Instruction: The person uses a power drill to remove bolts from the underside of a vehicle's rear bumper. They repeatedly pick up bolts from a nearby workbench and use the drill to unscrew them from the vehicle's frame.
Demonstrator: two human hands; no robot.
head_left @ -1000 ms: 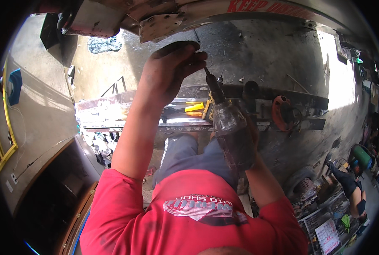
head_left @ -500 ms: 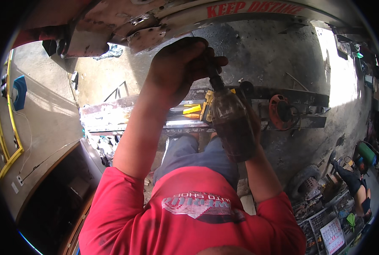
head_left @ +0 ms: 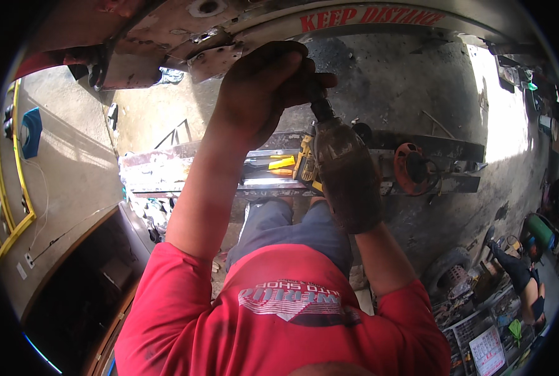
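Raised in front of me is a grimy impact wrench (head_left: 350, 178), its narrow dark nose (head_left: 321, 109) tilted up and away. My left hand (head_left: 267, 94) is closed around the tip of that nose, with finger ends showing on the far side. What else it grips there, if anything, is hidden in shadow. My right forearm (head_left: 386, 257) runs up behind the tool's body; the right hand grips it from behind, its fingers hidden. Just left of the tool, a yellow-and-black power tool (head_left: 305, 160) sits beside yellow-handled tools (head_left: 282, 164) on a bench (head_left: 217, 183).
A rusty vehicle underside (head_left: 167, 37) hangs close above my left hand. An orange ring-shaped item (head_left: 410, 168) with a cord lies at the bench's right. Clutter, with a tyre (head_left: 445, 266), fills the lower right. Yellow frame bars (head_left: 10, 188) stand at the left.
The impact wrench and both hands have shifted slightly upward in the picture, nearer the vehicle. My grip looks the same, and the tool has turned slightly.
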